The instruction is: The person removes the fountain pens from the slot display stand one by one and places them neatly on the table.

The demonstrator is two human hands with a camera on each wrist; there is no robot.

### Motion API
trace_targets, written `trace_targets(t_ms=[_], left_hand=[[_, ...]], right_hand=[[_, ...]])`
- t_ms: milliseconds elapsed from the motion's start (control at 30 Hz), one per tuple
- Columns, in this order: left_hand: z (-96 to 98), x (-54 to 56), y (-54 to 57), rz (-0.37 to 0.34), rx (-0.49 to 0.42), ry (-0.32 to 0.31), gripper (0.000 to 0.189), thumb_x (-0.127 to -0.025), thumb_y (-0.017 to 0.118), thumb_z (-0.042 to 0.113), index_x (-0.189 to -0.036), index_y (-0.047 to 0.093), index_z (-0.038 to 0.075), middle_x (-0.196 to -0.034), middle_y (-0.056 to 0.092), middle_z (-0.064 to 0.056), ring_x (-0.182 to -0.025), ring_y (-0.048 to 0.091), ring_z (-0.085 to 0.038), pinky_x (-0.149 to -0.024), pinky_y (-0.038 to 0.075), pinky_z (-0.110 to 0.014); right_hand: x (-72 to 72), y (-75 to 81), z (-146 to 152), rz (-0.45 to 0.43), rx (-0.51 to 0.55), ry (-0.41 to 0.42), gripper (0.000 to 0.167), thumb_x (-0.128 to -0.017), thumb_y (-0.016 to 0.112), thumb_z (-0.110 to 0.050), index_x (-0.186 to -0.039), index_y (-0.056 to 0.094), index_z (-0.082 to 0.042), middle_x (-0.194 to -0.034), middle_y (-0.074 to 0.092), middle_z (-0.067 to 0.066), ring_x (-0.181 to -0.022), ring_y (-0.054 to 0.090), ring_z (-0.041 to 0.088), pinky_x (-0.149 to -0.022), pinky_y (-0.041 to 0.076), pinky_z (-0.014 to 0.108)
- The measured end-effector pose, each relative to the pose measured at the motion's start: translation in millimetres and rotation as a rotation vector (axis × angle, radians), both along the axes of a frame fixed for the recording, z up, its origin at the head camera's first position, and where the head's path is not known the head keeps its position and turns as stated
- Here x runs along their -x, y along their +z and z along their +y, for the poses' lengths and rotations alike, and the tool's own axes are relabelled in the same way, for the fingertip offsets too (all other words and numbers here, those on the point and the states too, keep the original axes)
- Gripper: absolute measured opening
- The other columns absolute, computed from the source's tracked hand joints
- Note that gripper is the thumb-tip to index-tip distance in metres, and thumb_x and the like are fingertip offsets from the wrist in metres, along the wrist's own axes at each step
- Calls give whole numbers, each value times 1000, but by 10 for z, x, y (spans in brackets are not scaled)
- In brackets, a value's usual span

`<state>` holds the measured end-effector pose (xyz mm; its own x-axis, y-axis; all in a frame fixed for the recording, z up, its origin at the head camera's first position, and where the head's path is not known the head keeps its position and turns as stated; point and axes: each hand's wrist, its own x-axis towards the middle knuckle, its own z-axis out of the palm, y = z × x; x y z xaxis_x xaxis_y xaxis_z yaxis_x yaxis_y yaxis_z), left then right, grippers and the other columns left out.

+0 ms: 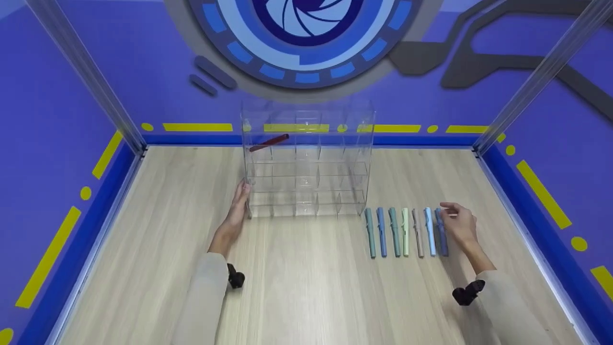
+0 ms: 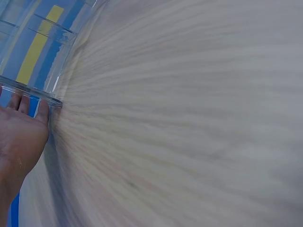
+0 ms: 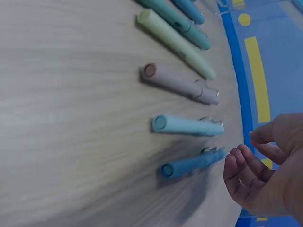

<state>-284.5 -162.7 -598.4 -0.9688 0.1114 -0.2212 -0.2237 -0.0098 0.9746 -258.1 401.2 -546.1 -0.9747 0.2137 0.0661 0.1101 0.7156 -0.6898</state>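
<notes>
A clear acrylic rack (image 1: 306, 209) with rows of compartments stands at the back centre. My left hand (image 1: 234, 213) rests against its left side, fingers extended along the edge in the left wrist view. Inside the rack, at upper left, a dark red pen (image 1: 269, 143) lies slanted. My right hand (image 1: 460, 224) hovers by the clip end of the dark blue pen (image 1: 443, 242), the rightmost of a row. In the right wrist view its fingers (image 3: 247, 165) are loosely bent, with nothing between them and the thumb.
Left of the dark blue pen lie a light blue pen (image 1: 430, 232), a greyish-pink pen (image 1: 418, 235), a pale green pen (image 1: 405, 232) and several green and blue ones. Blue panels (image 1: 143, 96) wall the wooden table (image 1: 297, 287) at back and sides.
</notes>
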Motion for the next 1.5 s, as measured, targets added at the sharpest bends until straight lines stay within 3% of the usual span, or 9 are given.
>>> trace_targets(t_ms=[233, 500, 767, 900, 1200, 1333, 1500], left_hand=[[38, 17, -4, -5, -3, 10, 82, -103, 25, 70, -165, -10, 30, -173, -14, 1, -160, -17, -23, -131, -3, -52], [60, 20, -10, -4, -29, 12, 81, -104, 28, 69, -165, -8, 29, -174, -11, -1, -161, -13, -24, -131, 2, -53], [48, 26, -8, -11, -27, 15, 82, -103, 28, 70, -165, -8, 31, -174, -12, 0, -160, -16, -25, -129, -2, -58], [41, 15, 16, -19, 0, 8, 79, -104, 25, 70, -165, -9, 33, -173, -14, 1, -160, -18, -25, -129, -4, -59], [28, -4, 60, 11, 12, 4, 73, -106, 21, 64, -165, -9, 32, -173, -15, 1, -160, -19, -24, -128, -8, -58], [19, -8, 46, 2, 6, 16, 75, -105, 23, 68, -165, -7, 34, -173, -13, 1, -160, -17, -25, -128, -5, -61], [19, -17, 11, -3, -4, 25, 76, -104, 24, 70, -165, -5, 35, -174, -11, 0, -160, -15, -26, -128, -3, -62]], right_hand=[[98, 107, -235, 51, 80, 39, 28, -101, 61, -7, -124, 68, 7, -112, 71, 30, -72, 57, -14, -61, 49, 7], [142, 264, -643, 57, 194, 171, 30, -105, 59, -15, -129, 67, 2, -116, 70, 25, -85, 67, 0, -68, 56, 12], [249, 448, -1173, 46, 295, 287, 29, -104, 62, -14, -127, 68, 2, -111, 71, 21, -85, 67, 4, -72, 60, 21], [305, 521, -1433, 29, 339, 345, 29, -104, 62, -14, -128, 68, 2, -113, 70, 24, -85, 66, 4, -72, 58, 19], [420, 647, -1939, 107, 415, 494, 24, -102, 61, -2, -123, 68, 7, -109, 70, 29, -82, 67, 4, -67, 56, 18], [463, 690, -2163, 135, 434, 555, 23, -101, 61, 0, -121, 69, 7, -106, 70, 28, -80, 66, 3, -67, 56, 17], [501, 752, -2449, 109, 485, 587, 23, -101, 61, 1, -121, 69, 7, -107, 70, 27, -85, 70, 20, -68, 58, 18]])
